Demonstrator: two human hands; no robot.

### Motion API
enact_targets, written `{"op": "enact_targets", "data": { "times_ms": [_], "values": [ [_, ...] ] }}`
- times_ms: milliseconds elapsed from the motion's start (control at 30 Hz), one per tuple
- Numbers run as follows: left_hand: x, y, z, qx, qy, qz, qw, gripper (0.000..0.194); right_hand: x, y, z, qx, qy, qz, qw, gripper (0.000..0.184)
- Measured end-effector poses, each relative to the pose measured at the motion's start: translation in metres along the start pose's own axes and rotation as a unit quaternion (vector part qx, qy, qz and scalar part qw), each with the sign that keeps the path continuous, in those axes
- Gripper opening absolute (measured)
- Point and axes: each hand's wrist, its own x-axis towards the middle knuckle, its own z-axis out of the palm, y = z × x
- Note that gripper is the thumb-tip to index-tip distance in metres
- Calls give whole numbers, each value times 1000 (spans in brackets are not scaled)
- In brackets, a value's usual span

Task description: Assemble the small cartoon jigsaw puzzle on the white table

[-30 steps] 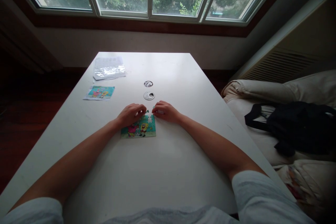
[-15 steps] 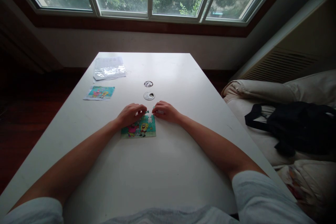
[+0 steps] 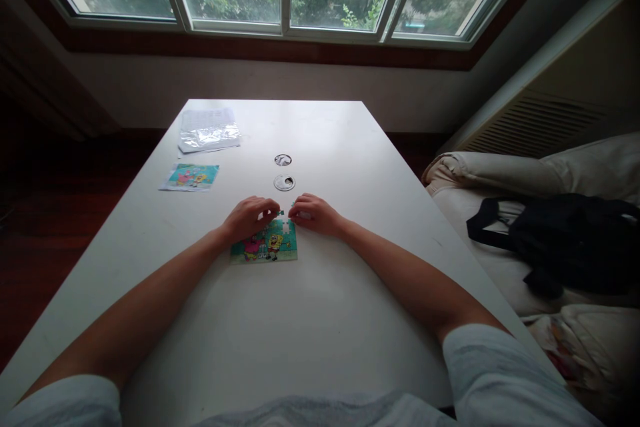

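A mostly assembled jigsaw puzzle (image 3: 274,247) with a yellow and a pink cartoon figure lies flat on the white table. Its upper right part has a gap. My left hand (image 3: 253,217) is over the puzzle's upper left, its thumb and fingers pinching a small teal puzzle piece (image 3: 281,213). Just right of the gap, my right hand (image 3: 315,212) is closed in a pinch; a bit of teal shows at its fingertips, apparently another puzzle piece. My left hand covers the puzzle's upper left corner.
Two round black-and-white discs (image 3: 285,183) lie beyond my hands. To the left are a printed picture sheet (image 3: 193,177) and a clear plastic bag with papers (image 3: 209,131). A pale sofa (image 3: 450,207) with a black bag (image 3: 570,240) stands along the table's right side.
My right hand has shifted very slightly left and down toward the puzzle. My left hand stays in place with its piece.
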Motion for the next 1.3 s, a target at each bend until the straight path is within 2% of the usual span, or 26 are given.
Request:
{"op": "enact_targets", "data": {
  "times_ms": [767,1300],
  "values": [
    [0,2,-1,-1,1,-20,1000,11,0,-3,1,13,-8,7,1000,12],
    [2,8,-3,-21,-4,-2,1000,11,1,-3,1,9,-1,8,1000,15]
  ]
}}
